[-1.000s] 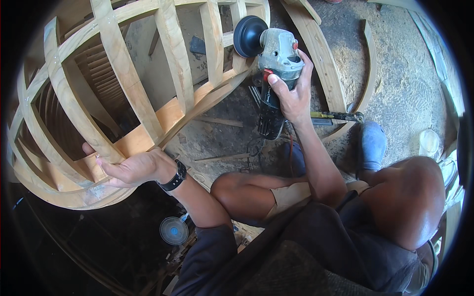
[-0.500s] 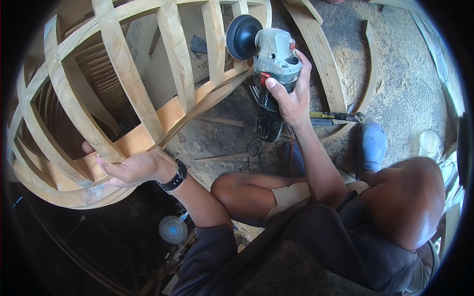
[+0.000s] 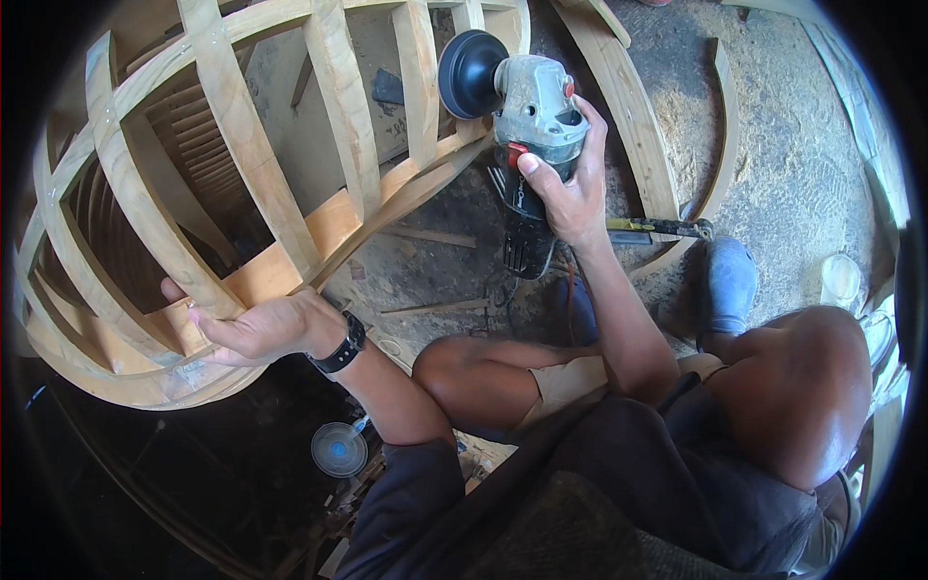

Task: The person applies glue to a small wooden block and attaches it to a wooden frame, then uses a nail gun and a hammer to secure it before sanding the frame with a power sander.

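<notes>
My right hand (image 3: 572, 193) is wrapped round the body of an angle grinder (image 3: 536, 135), its thumb by the red switch. A round black sanding pad (image 3: 472, 75) on the tool's head faces left, close to the slats of a curved wooden frame (image 3: 253, 155). Whether the pad touches a slat I cannot tell. At the frame's lower rim, my left hand (image 3: 256, 329) grips the wood, thumb on the near side and a fingertip showing behind a slat. Its other fingers are partly hidden below the rim.
Curved wooden pieces (image 3: 633, 116) lie on the dusty floor at the right, beside a yellow and black bar-shaped tool (image 3: 657, 227). A cord hangs by the grinder. A round clear-and-blue lid-like thing (image 3: 339, 449) sits at lower left. My blue shoe (image 3: 730, 280) rests on the floor.
The grinder in my right hand has shifted very slightly left. My left hand stays in the same place on the wooden frame.
</notes>
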Tool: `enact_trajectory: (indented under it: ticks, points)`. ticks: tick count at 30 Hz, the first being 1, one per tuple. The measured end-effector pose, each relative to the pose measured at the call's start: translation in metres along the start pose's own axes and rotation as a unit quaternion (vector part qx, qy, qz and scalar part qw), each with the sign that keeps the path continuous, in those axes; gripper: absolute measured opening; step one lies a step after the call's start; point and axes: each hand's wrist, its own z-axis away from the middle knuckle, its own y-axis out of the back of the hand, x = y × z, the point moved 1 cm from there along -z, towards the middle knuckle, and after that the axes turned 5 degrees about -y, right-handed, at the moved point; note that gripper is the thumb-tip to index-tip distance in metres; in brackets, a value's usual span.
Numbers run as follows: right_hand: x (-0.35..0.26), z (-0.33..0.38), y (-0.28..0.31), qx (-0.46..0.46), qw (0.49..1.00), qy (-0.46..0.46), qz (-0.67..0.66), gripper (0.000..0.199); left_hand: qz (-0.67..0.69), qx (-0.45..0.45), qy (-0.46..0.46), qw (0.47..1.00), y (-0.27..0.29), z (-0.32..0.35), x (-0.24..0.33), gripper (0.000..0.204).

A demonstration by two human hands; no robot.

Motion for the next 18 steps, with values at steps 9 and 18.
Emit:
enact_trajectory:
  ticks: [9,18]
  points:
    - [0.006,-0.004,0.007,0.019,0.999,-0.006,0.026,0.087,0.015,-0.015,-0.008,1.000,-0.001,0.000,0.001,0.075]
    - [0.007,-0.006,0.009,0.052,0.998,-0.013,0.040,0.087,0.000,-0.007,0.011,1.000,0.000,0.001,0.001,0.076]
